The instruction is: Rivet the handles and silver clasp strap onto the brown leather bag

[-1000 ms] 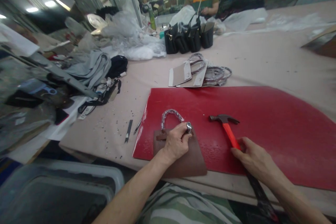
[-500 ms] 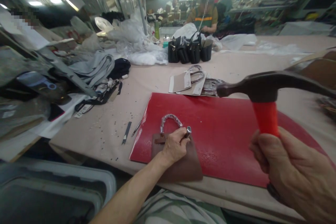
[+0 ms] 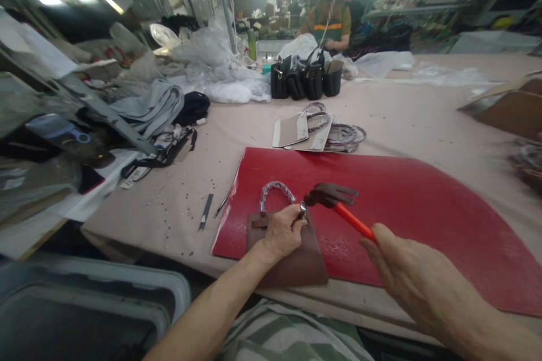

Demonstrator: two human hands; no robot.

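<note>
A brown leather bag panel [image 3: 296, 268] lies on a red board [image 3: 372, 192] near the table's front edge. From its top rises a handle [image 3: 275, 185] wrapped in clear plastic. My left hand [image 3: 283, 232] is closed on a short metal punch [image 3: 302, 210], which stands upright by the handle's right end; its lower tip is hidden by my fingers. My right hand [image 3: 400, 254] grips the red handle of a claw hammer [image 3: 332, 195]. The hammer's head is at the top of the punch, though contact is hard to make out.
Left of the board lie a flat blade [image 3: 205, 211], a thin pointed tool [image 3: 221, 205] and scattered dark bits. Behind it are panels with wrapped handles [image 3: 292, 131] and several black bags [image 3: 305, 80]. A grey plastic bin [image 3: 178, 287] stands below left. A person [image 3: 330, 28] sits across the table.
My right hand has swung the hammer down and to the left, from raised high at the right to the punch. My left hand stays in place on the punch.
</note>
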